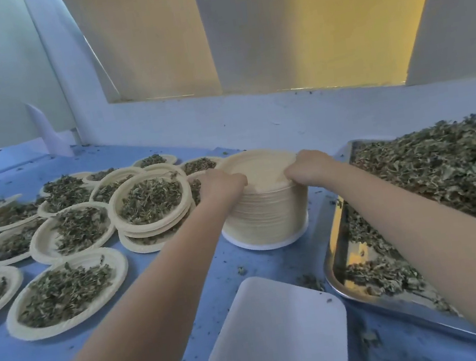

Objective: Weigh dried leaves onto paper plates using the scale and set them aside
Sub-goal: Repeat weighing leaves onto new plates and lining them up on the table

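A tall stack of empty cream paper plates (266, 216) stands in the middle of the blue table. My left hand (220, 184) grips the stack's top rim on the left side with curled fingers. My right hand (310, 166) pinches the top rim on the right. The top plate (259, 167) is bare. A white scale (272, 336) sits at the near edge between my forearms, its platform bare. A metal tray (336, 246) heaped with dried leaves (445, 168) lies to the right.
Several paper plates filled with dried leaves (67, 289) cover the left side of the table, some stacked (150, 202) right beside the plate stack. Loose leaf bits are scattered on the blue tabletop (208, 277). A white wall and window ledge (251, 110) run along the back.
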